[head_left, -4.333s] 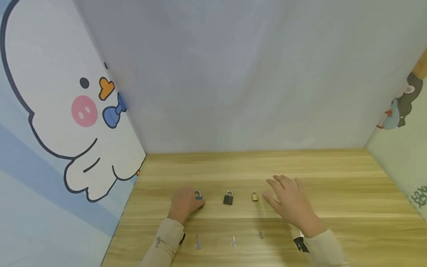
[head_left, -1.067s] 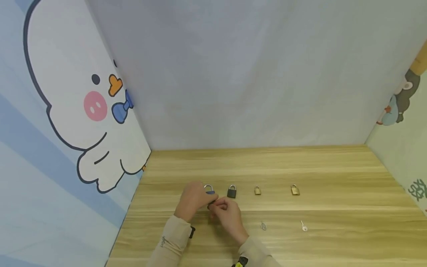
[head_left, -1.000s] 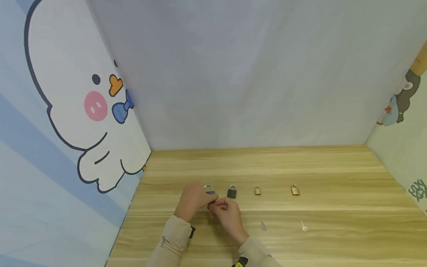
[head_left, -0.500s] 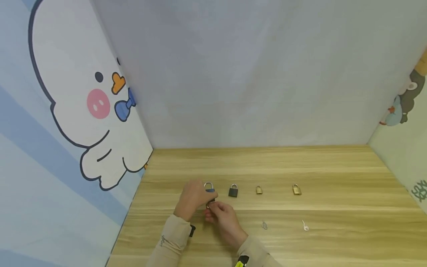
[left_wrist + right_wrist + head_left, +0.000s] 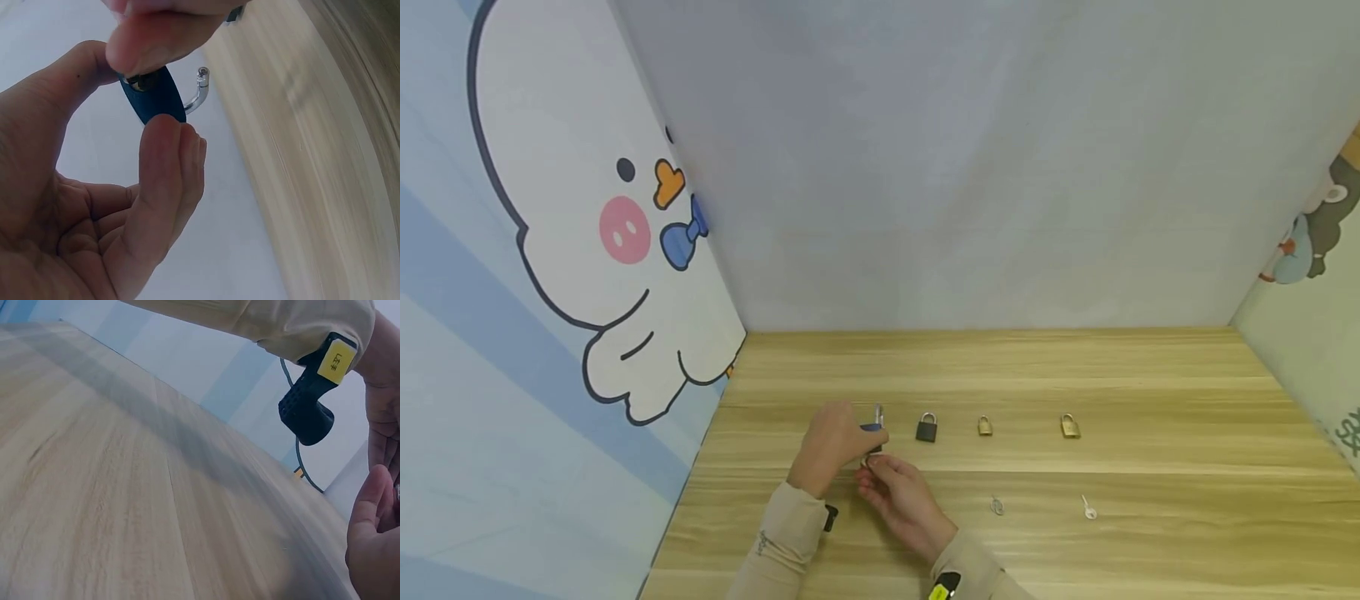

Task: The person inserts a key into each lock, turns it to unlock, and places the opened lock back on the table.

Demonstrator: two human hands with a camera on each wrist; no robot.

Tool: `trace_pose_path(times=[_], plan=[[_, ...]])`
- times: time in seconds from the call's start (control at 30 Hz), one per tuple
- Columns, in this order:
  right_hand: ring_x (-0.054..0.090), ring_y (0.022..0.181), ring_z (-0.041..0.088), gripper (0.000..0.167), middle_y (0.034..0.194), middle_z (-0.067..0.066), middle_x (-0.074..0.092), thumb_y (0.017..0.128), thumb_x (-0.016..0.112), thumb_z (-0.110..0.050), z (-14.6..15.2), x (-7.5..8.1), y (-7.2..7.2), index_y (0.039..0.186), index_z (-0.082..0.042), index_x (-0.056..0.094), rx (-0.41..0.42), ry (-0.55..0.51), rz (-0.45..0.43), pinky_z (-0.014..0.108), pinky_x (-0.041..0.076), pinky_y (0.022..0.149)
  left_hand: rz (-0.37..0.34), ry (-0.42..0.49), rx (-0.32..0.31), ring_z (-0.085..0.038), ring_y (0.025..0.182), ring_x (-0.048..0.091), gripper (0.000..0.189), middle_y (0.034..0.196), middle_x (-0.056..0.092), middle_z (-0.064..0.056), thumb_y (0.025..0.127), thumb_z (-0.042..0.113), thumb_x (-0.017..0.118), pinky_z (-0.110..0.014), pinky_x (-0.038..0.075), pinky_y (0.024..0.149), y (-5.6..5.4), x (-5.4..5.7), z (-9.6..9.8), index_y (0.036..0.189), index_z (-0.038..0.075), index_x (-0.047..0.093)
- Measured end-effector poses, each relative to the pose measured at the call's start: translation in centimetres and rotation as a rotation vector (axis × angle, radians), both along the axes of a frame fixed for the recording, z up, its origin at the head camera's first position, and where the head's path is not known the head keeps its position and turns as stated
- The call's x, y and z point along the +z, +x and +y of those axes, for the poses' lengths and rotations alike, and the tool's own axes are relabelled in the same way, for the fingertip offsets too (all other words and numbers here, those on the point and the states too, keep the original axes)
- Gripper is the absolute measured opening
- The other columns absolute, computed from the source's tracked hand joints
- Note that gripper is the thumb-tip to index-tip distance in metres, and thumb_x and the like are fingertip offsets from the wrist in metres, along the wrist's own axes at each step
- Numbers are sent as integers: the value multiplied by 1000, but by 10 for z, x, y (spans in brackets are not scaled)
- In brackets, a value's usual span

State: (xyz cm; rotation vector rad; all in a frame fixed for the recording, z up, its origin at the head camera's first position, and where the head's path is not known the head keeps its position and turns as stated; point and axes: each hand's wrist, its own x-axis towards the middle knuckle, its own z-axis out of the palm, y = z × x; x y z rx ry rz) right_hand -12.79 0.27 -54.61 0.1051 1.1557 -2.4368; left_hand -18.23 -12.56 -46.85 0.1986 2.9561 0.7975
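Pinched a key (image 5: pixel 867 461) in the right hand (image 5: pixel 901 504), at the base of the blue padlock (image 5: pixel 152 95); held that padlock above the tabletop (image 5: pixel 1150 450) in the left hand (image 5: pixel 831 446), shackle sprung. Probably small, hard, slippery; best gripped across the body.

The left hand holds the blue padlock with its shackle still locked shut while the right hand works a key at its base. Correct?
Not quite. The left hand does hold the blue padlock, and the right hand is at its base, but the shackle has sprung open: the left wrist view shows its free end out of the body.
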Motion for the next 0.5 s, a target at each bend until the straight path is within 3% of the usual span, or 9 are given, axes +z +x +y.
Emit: trace_pose_path(times=[0.17, 0.3, 0.4, 0.5], plan=[[62, 86, 15, 17, 96, 9, 65, 102, 52, -9, 4, 0, -1, 107, 6, 61, 25, 87, 43, 27, 53, 80, 25, 1, -10, -7, 43, 24, 46, 48, 27, 9, 76, 29, 73, -22, 22, 38, 0, -1, -1, 55, 17, 34], [64, 84, 16, 23, 98, 12, 68, 102, 55, -11, 9, -1, -2, 109, 10, 62, 42, 210, 130, 28, 55, 77, 32, 20, -6, -7, 43, 24, 48, 49, 25, 9, 75, 29, 75, -22, 22, 39, 1, -3, -2, 55, 17, 33], [67, 84, 20, 23, 100, 20, 69, 101, 58, -11, 13, 0, -4, 107, 10, 63, 42, 337, 241, 29, 56, 74, 33, 11, -1, -7, 44, 25, 47, 51, 27, 7, 76, 31, 75, -22, 22, 40, 1, -2, -2, 56, 17, 34], [67, 84, 22, 18, 99, 18, 70, 97, 62, -9, 20, 2, -5, 106, 6, 65, 25, 571, 436, 30, 56, 73, 39, -9, -3, -7, 45, 25, 47, 52, 28, 7, 76, 31, 74, -23, 23, 41, 1, -1, -2, 56, 16, 35]])
